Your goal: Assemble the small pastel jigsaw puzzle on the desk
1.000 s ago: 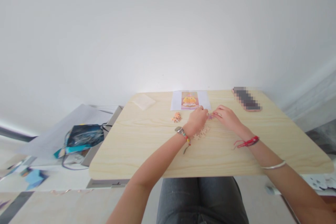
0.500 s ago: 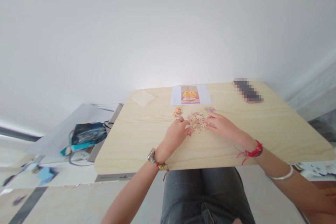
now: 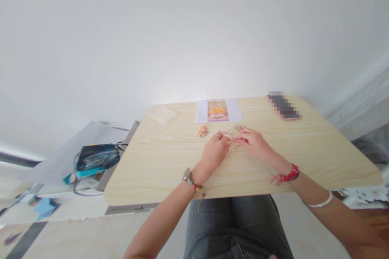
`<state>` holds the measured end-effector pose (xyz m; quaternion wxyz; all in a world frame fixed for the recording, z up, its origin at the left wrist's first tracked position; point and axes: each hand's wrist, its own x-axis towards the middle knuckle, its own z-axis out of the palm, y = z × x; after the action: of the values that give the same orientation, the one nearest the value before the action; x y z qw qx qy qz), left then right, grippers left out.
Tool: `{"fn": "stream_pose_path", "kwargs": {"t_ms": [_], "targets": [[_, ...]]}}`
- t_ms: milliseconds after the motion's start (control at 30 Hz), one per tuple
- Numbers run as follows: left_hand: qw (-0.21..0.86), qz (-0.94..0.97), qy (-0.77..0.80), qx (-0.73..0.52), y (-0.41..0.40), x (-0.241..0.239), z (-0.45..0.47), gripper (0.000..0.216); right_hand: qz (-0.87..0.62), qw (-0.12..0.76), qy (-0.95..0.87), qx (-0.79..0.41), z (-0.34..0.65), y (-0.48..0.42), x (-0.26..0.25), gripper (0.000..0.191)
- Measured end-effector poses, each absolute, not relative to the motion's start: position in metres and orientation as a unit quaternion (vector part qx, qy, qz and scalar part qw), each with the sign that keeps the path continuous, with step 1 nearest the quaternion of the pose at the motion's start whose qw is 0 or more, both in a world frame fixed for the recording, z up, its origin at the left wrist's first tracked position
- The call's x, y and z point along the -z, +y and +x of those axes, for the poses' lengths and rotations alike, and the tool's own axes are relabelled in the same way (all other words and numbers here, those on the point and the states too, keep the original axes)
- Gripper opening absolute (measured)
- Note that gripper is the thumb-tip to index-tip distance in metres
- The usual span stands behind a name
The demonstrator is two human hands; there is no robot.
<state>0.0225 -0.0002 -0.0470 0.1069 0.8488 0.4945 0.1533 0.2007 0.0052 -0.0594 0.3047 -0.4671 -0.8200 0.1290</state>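
Observation:
A loose heap of small jigsaw puzzle pieces (image 3: 233, 147), mostly pale side up, lies on the wooden table between my hands. My left hand (image 3: 215, 150) reaches into the heap's left side with its fingers curled down; whatever is in them is hidden. Opposite it, my right hand (image 3: 254, 142) pinches a puzzle piece at the heap's right edge, thumb and forefinger together. A small cluster of orange pieces (image 3: 202, 131) sits beyond my left hand. Some purplish-grey pieces (image 3: 239, 128) lie just past my right fingertips.
Behind the pieces lies a white sheet with a printed yellow cartoon picture (image 3: 217, 111). A phone (image 3: 284, 107), blurred out, rests at the back right. A pale flat sheet (image 3: 164, 115) is at the table's back left. Bags and a cable (image 3: 99, 158) sit left of the table (image 3: 146, 178).
My left hand has moved right, from beside the orange cluster into the main heap, uncovering that cluster. My right hand's fingers have come together. The view has shifted slightly.

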Motion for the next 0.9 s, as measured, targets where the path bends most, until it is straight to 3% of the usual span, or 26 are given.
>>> {"fn": "stream_pose_path", "kwargs": {"t_ms": [300, 633, 900], "targets": [[0.084, 0.862, 0.460, -0.196, 0.000, 0.041, 0.018, 0.014, -0.506, 0.309, -0.743, -0.311, 0.200, 0.013, 0.053, 0.020], [0.112, 0.827, 0.477, -0.277, 0.000, 0.053, -0.002, 0.013, -0.427, 0.337, -0.825, -0.156, 0.189, 0.005, 0.048, 0.014], [0.074, 0.805, 0.539, -0.236, 0.011, 0.048, -0.026, 0.015, -0.403, 0.252, -0.875, -0.093, 0.154, 0.030, 0.043, 0.014]]}}
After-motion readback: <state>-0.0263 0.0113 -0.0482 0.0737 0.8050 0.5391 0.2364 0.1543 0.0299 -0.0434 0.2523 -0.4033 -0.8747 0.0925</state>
